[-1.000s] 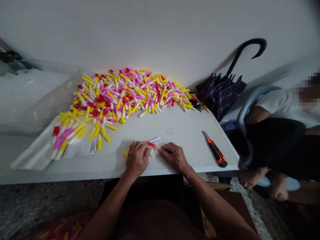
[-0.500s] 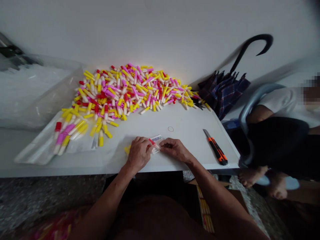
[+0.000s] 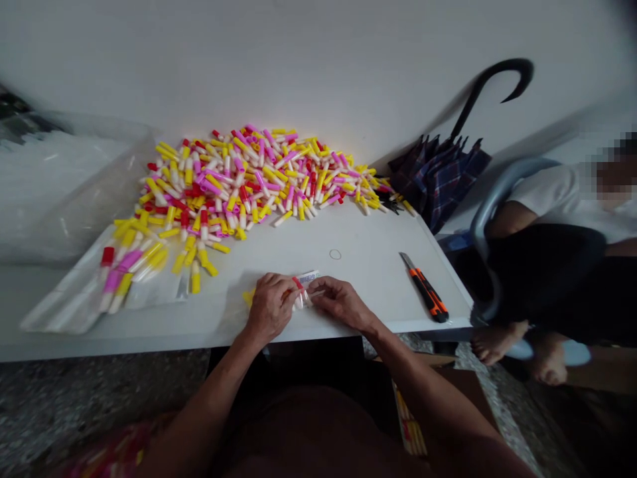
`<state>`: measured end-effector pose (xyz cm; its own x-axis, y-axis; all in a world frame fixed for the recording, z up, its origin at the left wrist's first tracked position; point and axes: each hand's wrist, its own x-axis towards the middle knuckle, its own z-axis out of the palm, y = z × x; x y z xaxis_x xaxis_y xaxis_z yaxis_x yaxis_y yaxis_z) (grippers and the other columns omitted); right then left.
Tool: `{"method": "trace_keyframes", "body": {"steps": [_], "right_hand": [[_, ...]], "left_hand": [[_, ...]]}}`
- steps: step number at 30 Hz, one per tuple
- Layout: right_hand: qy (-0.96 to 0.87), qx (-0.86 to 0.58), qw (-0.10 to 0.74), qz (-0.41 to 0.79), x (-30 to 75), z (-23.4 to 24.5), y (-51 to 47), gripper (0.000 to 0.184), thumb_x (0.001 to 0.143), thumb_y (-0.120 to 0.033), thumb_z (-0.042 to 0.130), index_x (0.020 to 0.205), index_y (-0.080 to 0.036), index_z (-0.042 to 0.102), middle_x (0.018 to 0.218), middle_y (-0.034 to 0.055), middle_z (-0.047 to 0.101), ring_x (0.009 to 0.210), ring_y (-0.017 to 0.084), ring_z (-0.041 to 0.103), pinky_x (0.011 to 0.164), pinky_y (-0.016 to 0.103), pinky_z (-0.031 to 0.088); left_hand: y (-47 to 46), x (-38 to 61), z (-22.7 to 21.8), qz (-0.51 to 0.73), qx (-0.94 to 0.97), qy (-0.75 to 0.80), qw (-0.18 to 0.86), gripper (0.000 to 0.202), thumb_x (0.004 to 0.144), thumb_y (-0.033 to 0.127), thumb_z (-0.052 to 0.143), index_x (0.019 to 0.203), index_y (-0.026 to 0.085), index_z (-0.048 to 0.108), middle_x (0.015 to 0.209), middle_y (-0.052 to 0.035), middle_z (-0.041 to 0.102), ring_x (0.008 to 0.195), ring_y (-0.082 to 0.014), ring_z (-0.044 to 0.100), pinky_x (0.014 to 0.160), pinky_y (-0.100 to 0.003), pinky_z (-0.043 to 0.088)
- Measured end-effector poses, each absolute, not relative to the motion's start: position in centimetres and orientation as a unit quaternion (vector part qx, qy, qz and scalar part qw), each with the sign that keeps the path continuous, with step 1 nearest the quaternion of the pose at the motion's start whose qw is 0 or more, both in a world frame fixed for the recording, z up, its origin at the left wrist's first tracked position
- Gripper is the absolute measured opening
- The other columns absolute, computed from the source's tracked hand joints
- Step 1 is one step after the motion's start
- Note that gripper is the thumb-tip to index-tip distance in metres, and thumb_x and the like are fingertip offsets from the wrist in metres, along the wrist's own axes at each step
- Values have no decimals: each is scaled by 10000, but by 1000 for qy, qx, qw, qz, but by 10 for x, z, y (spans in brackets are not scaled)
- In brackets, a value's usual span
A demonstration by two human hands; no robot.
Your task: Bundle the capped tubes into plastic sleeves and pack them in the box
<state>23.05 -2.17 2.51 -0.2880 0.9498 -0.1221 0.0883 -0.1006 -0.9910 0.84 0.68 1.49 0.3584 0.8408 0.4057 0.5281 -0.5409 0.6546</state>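
Note:
My left hand (image 3: 271,305) is closed near the table's front edge, thumb and fingers pinching a small clear plastic packet (image 3: 301,301). A red-ended white tube (image 3: 297,283) shows in or under the packet; I cannot tell which. My right hand (image 3: 341,302) pinches the packet's right side, its fingers bent together. Between the hands a white card with blue print (image 3: 311,275) sticks out behind the tube. Something yellow (image 3: 247,298) peeks out left of my left hand. Fingers hide most of what is held.
A heap of yellow, pink, red and white tubes (image 3: 239,179) lies against the wall. Clear bags with tubes (image 3: 117,279) lie at left, beside a big plastic bag (image 3: 74,192). A rubber band (image 3: 335,254), utility knife (image 3: 425,289) and umbrella (image 3: 438,172) are rightward; a person sits beyond.
The view has shifted slightly. My right hand has come a little closer to my left, and its fingers now lie over more of the packet. Shiny plastic shows more plainly between them.

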Motion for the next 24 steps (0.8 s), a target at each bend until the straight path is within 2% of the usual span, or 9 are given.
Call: {"method": "trace_keyframes", "body": {"steps": [2, 4, 5, 7, 10, 13, 18, 21, 24], "right_hand": [[-527, -444, 368, 623, 230, 27, -25, 323, 939, -322, 725, 1238, -233, 643, 1116, 60, 758, 584, 87, 611, 479, 199, 420], [-503, -409, 367, 668, 230, 30, -28, 415, 952, -329, 706, 1339, -257, 577, 1359, 113, 691, 634, 100, 673, 480, 207, 468], [-495, -395, 365, 683, 230, 30, -30, 458, 945, -323, 713, 1370, -264, 553, 1414, 127, 660, 664, 109, 693, 492, 213, 494], [-491, -389, 365, 688, 229, 30, -31, 513, 917, -310, 747, 1386, -264, 545, 1404, 131, 661, 698, 117, 698, 506, 214, 518], [-506, -426, 387, 642, 222, 28, -31, 480, 904, -335, 762, 1341, -258, 580, 1275, 98, 704, 653, 98, 648, 482, 197, 489], [-535, -467, 402, 578, 213, 26, -30, 467, 932, -366, 731, 1357, -263, 569, 1220, 82, 708, 575, 72, 597, 472, 203, 455], [-614, -484, 370, 502, 201, 30, -33, 452, 997, -398, 664, 1416, -265, 559, 1211, 93, 741, 520, 58, 507, 488, 223, 412], [-625, -476, 355, 507, 198, 33, -33, 501, 1026, -407, 625, 1493, -273, 503, 1265, 115, 739, 540, 64, 520, 511, 230, 429], [-591, -440, 350, 578, 200, 33, -34, 596, 1026, -447, 622, 1563, -305, 409, 1433, 150, 651, 559, 65, 581, 521, 242, 479]], "left_hand": [[7, 7, 14, 373, 795, 432, 208, 128, 998, 288, 627, 888, 235, 668, 990, -26, 747, 976, -234, 619, 953, -434, 461], [7, 5, 15, 373, 794, 434, 205, 142, 1008, 287, 612, 886, 233, 664, 981, -28, 744, 972, -234, 617, 951, -437, 458], [7, 5, 16, 373, 795, 433, 203, 144, 1009, 283, 608, 886, 233, 662, 979, -28, 743, 968, -234, 615, 950, -438, 456], [5, 5, 18, 371, 800, 429, 195, 140, 1011, 274, 604, 890, 231, 660, 978, -27, 741, 959, -232, 611, 948, -438, 452], [1, 7, 21, 368, 812, 421, 169, 131, 1016, 264, 591, 914, 230, 667, 983, -32, 735, 953, -233, 603, 934, -435, 449], [-2, 9, 21, 375, 814, 421, 141, 133, 1018, 254, 579, 927, 229, 673, 972, -43, 728, 951, -239, 602, 918, -432, 452], [-2, 5, 18, 360, 820, 428, 124, 148, 1019, 225, 561, 907, 232, 658, 975, -44, 731, 952, -244, 601, 939, -444, 448], [0, 4, 17, 336, 826, 435, 128, 142, 1004, 203, 563, 890, 232, 644, 974, -45, 733, 961, -250, 601, 936, -445, 448], [3, 3, 18, 325, 820, 453, 131, 143, 998, 220, 570, 877, 236, 644, 960, -44, 734, 954, -256, 606, 930, -447, 444]]}}
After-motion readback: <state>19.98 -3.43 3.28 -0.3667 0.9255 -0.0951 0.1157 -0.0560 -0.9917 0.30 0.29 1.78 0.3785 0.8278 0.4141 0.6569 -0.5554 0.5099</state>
